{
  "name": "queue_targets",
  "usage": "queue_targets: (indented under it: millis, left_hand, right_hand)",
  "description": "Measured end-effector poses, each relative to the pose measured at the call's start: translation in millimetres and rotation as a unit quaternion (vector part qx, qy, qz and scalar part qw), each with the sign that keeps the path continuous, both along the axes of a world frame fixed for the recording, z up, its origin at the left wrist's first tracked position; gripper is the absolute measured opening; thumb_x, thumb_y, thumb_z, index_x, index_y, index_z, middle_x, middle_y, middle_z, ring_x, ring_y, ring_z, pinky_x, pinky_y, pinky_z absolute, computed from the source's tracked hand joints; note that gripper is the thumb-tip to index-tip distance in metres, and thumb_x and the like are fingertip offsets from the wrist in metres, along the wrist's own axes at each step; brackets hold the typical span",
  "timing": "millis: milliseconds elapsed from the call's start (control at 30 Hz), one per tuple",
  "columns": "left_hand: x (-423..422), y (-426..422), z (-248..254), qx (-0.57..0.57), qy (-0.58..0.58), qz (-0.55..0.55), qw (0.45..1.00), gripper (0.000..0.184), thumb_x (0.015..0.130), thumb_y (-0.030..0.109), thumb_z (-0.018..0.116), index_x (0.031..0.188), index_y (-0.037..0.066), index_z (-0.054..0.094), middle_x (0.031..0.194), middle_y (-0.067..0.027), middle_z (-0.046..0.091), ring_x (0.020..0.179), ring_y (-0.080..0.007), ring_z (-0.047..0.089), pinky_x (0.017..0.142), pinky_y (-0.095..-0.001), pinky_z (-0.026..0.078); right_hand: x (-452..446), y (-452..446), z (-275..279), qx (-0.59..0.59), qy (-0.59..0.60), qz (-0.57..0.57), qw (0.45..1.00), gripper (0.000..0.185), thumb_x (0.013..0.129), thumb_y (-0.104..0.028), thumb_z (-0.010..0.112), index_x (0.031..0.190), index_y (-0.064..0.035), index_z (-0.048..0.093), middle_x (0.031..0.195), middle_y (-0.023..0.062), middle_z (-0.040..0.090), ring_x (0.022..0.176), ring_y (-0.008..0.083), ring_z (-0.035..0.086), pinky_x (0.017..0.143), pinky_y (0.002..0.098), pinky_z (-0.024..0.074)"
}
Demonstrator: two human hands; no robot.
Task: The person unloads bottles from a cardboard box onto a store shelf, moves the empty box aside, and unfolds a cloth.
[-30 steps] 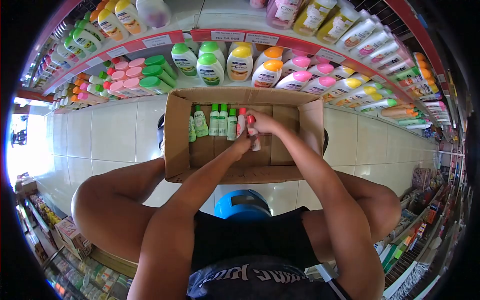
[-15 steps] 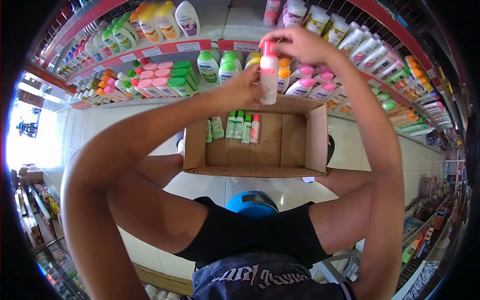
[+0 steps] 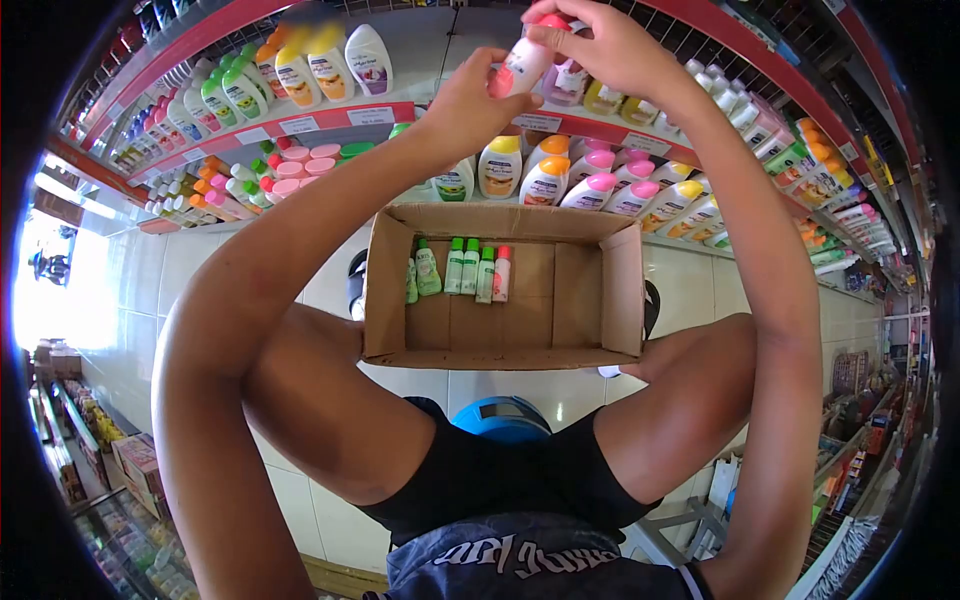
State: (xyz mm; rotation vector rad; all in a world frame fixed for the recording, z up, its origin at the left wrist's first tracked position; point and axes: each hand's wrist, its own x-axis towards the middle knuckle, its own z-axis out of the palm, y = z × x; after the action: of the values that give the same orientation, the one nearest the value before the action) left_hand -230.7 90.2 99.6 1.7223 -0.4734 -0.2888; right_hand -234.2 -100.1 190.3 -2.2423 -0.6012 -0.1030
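Observation:
A white and pink bottle with a red cap (image 3: pixel 524 62) is held up in front of the upper shelf, tilted. My left hand (image 3: pixel 482 98) grips its lower part, and my right hand (image 3: pixel 585 40) is closed round its cap end. Below them, an open cardboard box (image 3: pixel 503 358) rests between my legs. Standing or lying in its left half, it cannot be told which, are several green-capped bottles (image 3: pixel 455 268) and one red-capped bottle (image 3: pixel 502 274).
Shelves with red price rails (image 3: pixel 390 116) curve across the top, filled with lotion bottles (image 3: pixel 500 167). A blue object (image 3: pixel 500 418) is below the box. Racks of goods (image 3: pixel 850 450) stand at the right, cartons (image 3: pixel 140 465) at the left.
Both hands have risen from the box to the upper shelf with the red-capped bottle. Over the last half second it has moved up and tilted. One red-capped bottle stays in the box.

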Motion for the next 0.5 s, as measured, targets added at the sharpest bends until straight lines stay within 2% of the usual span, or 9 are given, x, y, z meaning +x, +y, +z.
queue_targets:
  millis: [33, 67, 100, 167, 233, 300, 433, 467, 500]
  left_hand:
    - [3.0, -3.7, -2.2, -0.001, 0.000, 0.001, 1.000, 0.067, 0.094, 0.024, 0.076, 0.144, 0.001, 0.037, 0.135, -0.0158, 0.051, 0.117, -0.0191, 0.062, 0.093, -0.0322, 0.061]
    - [5.3, -8.3, -5.3, 0.016, -0.011, 0.007, 1.000, 0.063, 0.096, 0.023, 0.073, 0.144, 0.001, 0.038, 0.134, -0.0147, 0.052, 0.116, -0.0187, 0.061, 0.093, -0.0321, 0.060]
    - [7.2, -11.4, -9.1, 0.034, -0.022, 0.011, 0.999, 0.059, 0.098, 0.023, 0.070, 0.144, 0.001, 0.039, 0.132, -0.0136, 0.054, 0.116, -0.0183, 0.061, 0.094, -0.0319, 0.059]
    - [19.8, -14.6, -22.5, 0.010, 0.002, -0.021, 1.000, 0.054, 0.101, 0.022, 0.066, 0.143, 0.002, 0.040, 0.129, -0.0120, 0.056, 0.114, -0.0174, 0.061, 0.094, -0.0321, 0.057]
    - [27.2, -15.7, -28.2, -0.015, 0.025, -0.048, 0.998, 0.050, 0.103, 0.022, 0.063, 0.143, 0.003, 0.040, 0.125, -0.0104, 0.058, 0.113, -0.0166, 0.060, 0.094, -0.0322, 0.055]
    - [30.6, -13.4, -24.4, -0.026, 0.031, -0.096, 0.995, 0.045, 0.105, 0.020, 0.058, 0.143, 0.004, 0.041, 0.119, -0.0078, 0.061, 0.111, -0.0149, 0.060, 0.093, -0.0330, 0.052]
    - [46.8, -7.8, -26.1, 0.012, -0.082, -0.070, 0.994, 0.040, 0.105, 0.020, 0.058, 0.139, 0.005, 0.045, 0.116, -0.0065, 0.064, 0.102, -0.0143, 0.063, 0.089, -0.0321, 0.052]
    - [53.4, -7.2, -27.5, 0.013, -0.082, -0.071, 0.994, 0.040, 0.105, 0.020, 0.058, 0.139, 0.005, 0.045, 0.116, -0.0065, 0.064, 0.102, -0.0143, 0.063, 0.089, -0.0321, 0.052]
    - [60.5, -6.8, -27.9, 0.002, -0.149, -0.037, 0.988, 0.040, 0.101, 0.024, 0.063, 0.132, 0.002, 0.051, 0.110, -0.0102, 0.068, 0.096, -0.0173, 0.067, 0.086, -0.0347, 0.054]
  right_hand:
    - [-4.5, 3.8, 5.7, -0.083, -0.010, -0.059, 0.995, 0.020, 0.097, -0.014, 0.069, 0.108, 0.0023, 0.068, 0.095, 0.0079, 0.072, 0.088, 0.0162, 0.068, 0.083, 0.0314, 0.0556]
    - [-0.5, 2.5, 0.0, -0.069, -0.032, -0.082, 0.994, 0.018, 0.097, -0.015, 0.069, 0.104, 0.0015, 0.069, 0.087, 0.0064, 0.071, 0.080, 0.0150, 0.068, 0.076, 0.0313, 0.0560]
    - [7.4, -1.3, -8.7, -0.068, -0.029, -0.082, 0.994, 0.018, 0.097, -0.015, 0.069, 0.104, 0.0015, 0.069, 0.087, 0.0064, 0.071, 0.080, 0.0150, 0.068, 0.076, 0.0313, 0.0560]
    - [27.2, -9.0, -21.6, 0.035, -0.014, -0.035, 0.999, 0.017, 0.097, -0.013, 0.069, 0.105, 0.0014, 0.068, 0.090, 0.0066, 0.072, 0.082, 0.0137, 0.068, 0.076, 0.0307, 0.0553]
    - [34.0, -14.0, -24.3, 0.037, 0.004, 0.000, 0.999, 0.015, 0.096, -0.010, 0.067, 0.105, 0.0016, 0.068, 0.091, 0.0068, 0.072, 0.084, 0.0128, 0.068, 0.077, 0.0296, 0.0547]
    - [35.4, -13.8, -21.2, -0.019, -0.025, 0.022, 0.999, 0.014, 0.096, -0.008, 0.067, 0.106, 0.0018, 0.068, 0.092, 0.0072, 0.072, 0.086, 0.0123, 0.067, 0.079, 0.0290, 0.0542]
    - [39.0, -13.9, -14.4, 0.002, -0.013, 0.002, 1.000, 0.018, 0.095, -0.007, 0.067, 0.110, 0.0020, 0.068, 0.094, 0.0071, 0.072, 0.086, 0.0136, 0.068, 0.080, 0.0292, 0.0541]
    - [43.5, -14.5, -16.3, 0.015, -0.043, 0.006, 0.999, 0.025, 0.094, -0.011, 0.070, 0.116, 0.0020, 0.067, 0.097, 0.0081, 0.073, 0.089, 0.0151, 0.069, 0.081, 0.0299, 0.0543]
    - [45.2, -15.5, -17.3, 0.015, -0.042, 0.004, 0.999, 0.025, 0.094, -0.011, 0.070, 0.116, 0.0020, 0.067, 0.097, 0.0081, 0.073, 0.089, 0.0151, 0.069, 0.081, 0.0299, 0.0543]
